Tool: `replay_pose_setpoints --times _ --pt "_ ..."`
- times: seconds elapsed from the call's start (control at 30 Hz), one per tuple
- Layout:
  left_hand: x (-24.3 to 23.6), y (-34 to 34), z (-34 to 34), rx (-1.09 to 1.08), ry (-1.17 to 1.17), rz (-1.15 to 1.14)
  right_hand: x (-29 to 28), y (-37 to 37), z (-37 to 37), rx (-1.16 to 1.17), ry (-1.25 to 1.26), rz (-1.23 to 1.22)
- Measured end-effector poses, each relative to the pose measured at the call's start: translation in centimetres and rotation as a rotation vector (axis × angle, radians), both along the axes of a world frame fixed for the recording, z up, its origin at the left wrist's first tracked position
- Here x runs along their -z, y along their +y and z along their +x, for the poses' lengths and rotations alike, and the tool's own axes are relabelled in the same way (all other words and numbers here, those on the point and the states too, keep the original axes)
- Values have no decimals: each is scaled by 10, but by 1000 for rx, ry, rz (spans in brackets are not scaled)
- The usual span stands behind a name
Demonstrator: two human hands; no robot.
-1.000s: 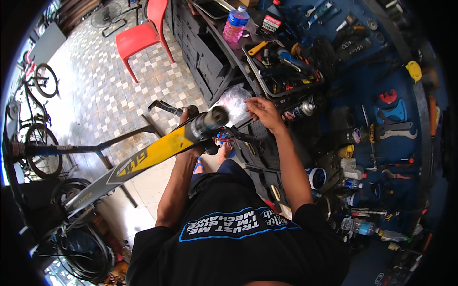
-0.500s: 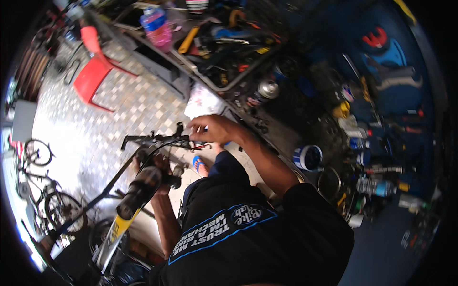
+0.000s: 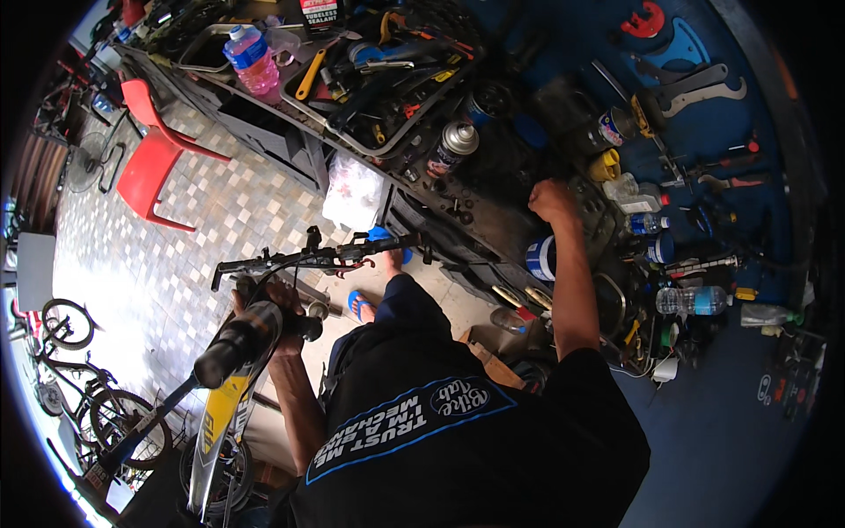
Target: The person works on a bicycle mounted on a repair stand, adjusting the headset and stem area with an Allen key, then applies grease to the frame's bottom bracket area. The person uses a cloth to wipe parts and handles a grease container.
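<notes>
**Right hand above the bench, left hand on the bike frame**

Your right hand (image 3: pixel 554 202) is over the bench (image 3: pixel 506 211), between its front edge and the blue wall board (image 3: pixel 704 440) behind it. The fingers are curled in; you cannot tell from here whether they hold anything. Just beside your wrist, near the bench's front edge, stands a white and blue tub (image 3: pixel 540 258). A yellow cup (image 3: pixel 605 165) sits farther back.

Your left hand (image 3: pixel 280 308) is wrapped around the dark end of the bike frame (image 3: pixel 224 414), partly hidden behind it. The yellow and grey frame is off the bench, out from its front edge. A handlebar (image 3: pixel 326 255) with cables reaches from beside that hand toward the same edge.

Along the bench's front edge, you have a spray can (image 3: pixel 453 150), a tool tray (image 3: pixel 409 141) and, toward the left end, a bottle of pink liquid (image 3: pixel 253 63).
</notes>
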State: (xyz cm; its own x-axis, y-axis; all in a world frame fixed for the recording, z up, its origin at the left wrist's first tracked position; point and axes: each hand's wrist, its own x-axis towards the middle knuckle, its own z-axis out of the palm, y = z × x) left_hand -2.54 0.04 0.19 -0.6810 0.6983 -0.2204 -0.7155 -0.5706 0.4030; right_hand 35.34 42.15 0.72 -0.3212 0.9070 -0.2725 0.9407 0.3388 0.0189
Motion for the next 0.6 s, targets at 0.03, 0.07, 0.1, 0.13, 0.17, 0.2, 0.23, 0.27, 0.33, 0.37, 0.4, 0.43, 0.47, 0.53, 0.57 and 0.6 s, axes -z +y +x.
replay_pose_setpoints --times 0.03,0.07,0.1,0.13,0.17,0.2,0.23,0.27,0.33,0.37,0.4,0.43,0.47,0.53,0.57,0.6 --pt "5 -2 -1 16 11 22 7 -1 1 -11 -10 27" --pt "9 -1 -5 18 36 54 11 -4 -1 -12 -9 25" --pt "12 -3 -7 71 75 111 16 -7 -4 -12 -8 23" --pt "14 -4 -8 124 115 168 19 -10 -5 -11 -7 22" --pt "17 -5 -9 117 120 175 21 -9 -4 -32 36 41" --pt "21 -4 -9 110 126 182 20 -8 -1 -51 78 60" --pt "20 -4 -8 103 131 186 18 -8 1 -73 120 75" --pt "19 -4 -6 89 133 185 14 -8 4 -69 185 62" --pt "8 -1 -1 66 139 176 -2 -12 6 -57 315 28" --pt "15 -4 -3 67 116 149 -17 -17 -1 -91 484 -25" --pt "19 -5 -3 58 132 151 -37 -28 -10 -121 651 -83" --pt "21 -6 -4 49 149 152 -57 -41 -21 -153 819 -144" --pt "22 -5 -5 44 167 154 -78 -58 -34 -190 975 -247" --pt "23 -6 -5 62 171 132 -116 -95 -64 -266 1283 -465" --pt "27 -5 -6 67 197 129 -129 -108 -75 -319 1306 -512" --pt "26 -4 -7 71 222 124 -140 -118 -85 -374 1328 -560"
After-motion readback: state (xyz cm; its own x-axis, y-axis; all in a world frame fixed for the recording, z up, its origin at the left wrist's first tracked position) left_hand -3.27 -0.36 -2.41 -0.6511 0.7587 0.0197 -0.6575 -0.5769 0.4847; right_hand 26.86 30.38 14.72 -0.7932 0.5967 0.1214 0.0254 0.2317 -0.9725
